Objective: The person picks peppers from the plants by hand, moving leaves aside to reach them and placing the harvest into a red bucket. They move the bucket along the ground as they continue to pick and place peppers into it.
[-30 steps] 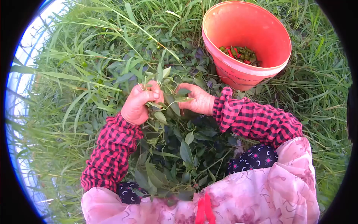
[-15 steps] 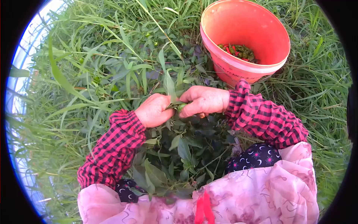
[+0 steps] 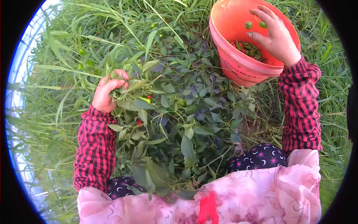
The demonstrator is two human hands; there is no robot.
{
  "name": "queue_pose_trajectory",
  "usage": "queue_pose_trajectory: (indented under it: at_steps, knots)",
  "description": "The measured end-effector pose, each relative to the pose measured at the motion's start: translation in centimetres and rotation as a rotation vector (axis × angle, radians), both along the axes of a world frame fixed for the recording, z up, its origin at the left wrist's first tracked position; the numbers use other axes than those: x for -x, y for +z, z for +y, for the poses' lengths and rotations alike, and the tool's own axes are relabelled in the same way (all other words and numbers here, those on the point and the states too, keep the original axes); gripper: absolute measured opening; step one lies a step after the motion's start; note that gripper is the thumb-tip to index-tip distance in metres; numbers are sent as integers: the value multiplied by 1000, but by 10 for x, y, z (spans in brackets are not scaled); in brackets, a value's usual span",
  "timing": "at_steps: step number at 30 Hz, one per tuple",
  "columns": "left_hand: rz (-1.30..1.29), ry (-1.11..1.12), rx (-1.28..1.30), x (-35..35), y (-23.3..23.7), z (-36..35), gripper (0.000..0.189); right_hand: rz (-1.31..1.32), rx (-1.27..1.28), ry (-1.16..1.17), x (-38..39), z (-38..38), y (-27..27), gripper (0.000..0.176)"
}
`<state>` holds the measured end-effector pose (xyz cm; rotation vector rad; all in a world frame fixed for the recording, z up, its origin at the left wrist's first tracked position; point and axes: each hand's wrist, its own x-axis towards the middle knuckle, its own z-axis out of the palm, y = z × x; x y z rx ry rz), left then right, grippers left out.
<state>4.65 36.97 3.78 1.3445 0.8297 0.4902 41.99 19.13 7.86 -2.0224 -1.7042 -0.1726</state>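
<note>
My right hand (image 3: 278, 39) is over the mouth of an orange-red bucket (image 3: 235, 66), its fingers apart. Two green peppers, one nearer the thumb (image 3: 248, 25) and one by the fingers (image 3: 263, 24), are in the air beside it, loose from its grip. Red and dark green peppers (image 3: 248, 50) lie at the bucket's bottom. On the left, my left hand (image 3: 108, 91) has its fingers curled around leafy stems of a pepper plant (image 3: 149, 84). A yellow-green pepper (image 3: 145, 99) and a partly hidden red pepper (image 3: 139, 122) show among the leaves nearby.
Dense pepper foliage (image 3: 201, 130) fills the space between my arms, with another green pepper (image 3: 182, 102) in it. Tall grass (image 3: 63, 123) surrounds the plants. My knees (image 3: 257, 158) and pink apron (image 3: 257, 190) are at the bottom. Pale sheeting (image 3: 22, 74) borders the far left.
My hands were together at the stems with a green pepper between them. The right hand has moved up and right over the bucket and opened; the left has moved left, holding foliage.
</note>
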Motion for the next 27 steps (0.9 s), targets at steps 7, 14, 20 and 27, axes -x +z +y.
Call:
queue_pose_trajectory:
  at_steps: [7,14,20,27]
  knots:
    - [-266,141,252,20,-21,23,31,783,388,577,101,51,-86,15]
    - [-374,155,357,27,-30,21,26,651,682,606,146,52,-176,46]
    - [-598,141,569,15,-37,21,25,146,504,446,142,54,-143,30]
    - [-695,299,428,-29,-16,1,29,-72,501,416,150,43,-85,23]
